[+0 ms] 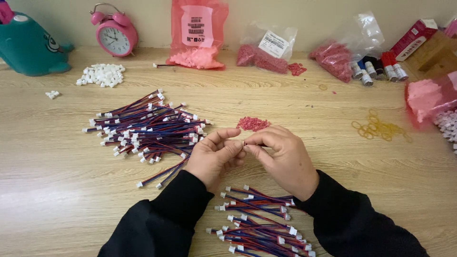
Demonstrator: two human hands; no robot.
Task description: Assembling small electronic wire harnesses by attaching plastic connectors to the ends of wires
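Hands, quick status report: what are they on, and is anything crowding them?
Left hand and right hand pinch one small red piece between fingertips. Wire harness pile left, second pile near wrists. Nothing between the hands.

L hand (213, 156) & R hand (284, 159) are held together at centre above the wooden counter (57, 166), fingertips (239, 143) pinched on a tiny red piece (244, 143); a wire, if any, can't be made out. A small heap of red terminals (253, 123) is seen just beyond the hands. A big pile of red-blue wires w/ white plugs (147, 129) is spread to the left; a smaller wire bundle (261, 222) lies between the black sleeves. White connectors (102, 74), a pink alarm clock (115, 30), pink bags (197, 33) & yellow rubber bands (378, 127) are set further back.
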